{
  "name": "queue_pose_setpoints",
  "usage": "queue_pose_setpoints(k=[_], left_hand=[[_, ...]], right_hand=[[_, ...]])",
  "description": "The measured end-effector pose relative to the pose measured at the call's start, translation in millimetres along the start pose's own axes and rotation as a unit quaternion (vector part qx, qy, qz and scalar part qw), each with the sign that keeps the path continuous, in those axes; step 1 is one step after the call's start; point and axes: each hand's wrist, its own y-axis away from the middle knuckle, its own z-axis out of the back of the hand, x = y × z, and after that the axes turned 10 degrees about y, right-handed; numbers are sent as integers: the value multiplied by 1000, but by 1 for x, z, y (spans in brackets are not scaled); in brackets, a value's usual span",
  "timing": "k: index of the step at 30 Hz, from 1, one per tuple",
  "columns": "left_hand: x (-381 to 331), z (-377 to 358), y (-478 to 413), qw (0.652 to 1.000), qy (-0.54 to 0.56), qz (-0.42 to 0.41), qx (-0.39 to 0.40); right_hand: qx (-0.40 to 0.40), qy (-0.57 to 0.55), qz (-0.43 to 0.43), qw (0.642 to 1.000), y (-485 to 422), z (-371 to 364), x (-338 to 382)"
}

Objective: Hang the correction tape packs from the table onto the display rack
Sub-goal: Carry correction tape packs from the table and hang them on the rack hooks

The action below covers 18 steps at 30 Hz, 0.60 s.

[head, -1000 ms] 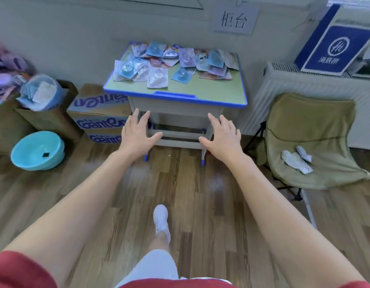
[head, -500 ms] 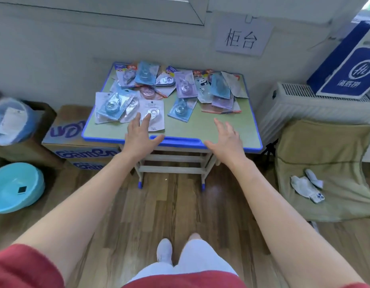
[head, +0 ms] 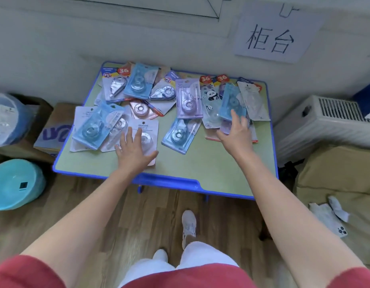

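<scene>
Wall-side, the table (head: 211, 169) holds every correction tape pack (head: 180, 136) I see — none hung, no rack in view. My left hand (head: 134, 151) lies flat on a white pack (head: 144, 126) at the table's front; my right hand (head: 237, 132), fingers spread, touches a blue pack (head: 228, 98) at its right.

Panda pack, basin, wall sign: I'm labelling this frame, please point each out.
Panda pack (head: 211, 96): head view, on the panda print.
Basin (head: 7, 183): head view, on its teal side.
Wall sign (head: 271, 23): head view, upper middle of the paper.
</scene>
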Motion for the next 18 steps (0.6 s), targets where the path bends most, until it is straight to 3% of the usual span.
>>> queue_pose_setpoints(k=[8,18], left_hand=[[1,-25,-24,998,-31,40,-21],[2,-37,-23,997,-35,-41,-53]], right_hand=[[4,120,-23,993,-74,-12,-5],[-22,127,-16,992,-84,-30,6]])
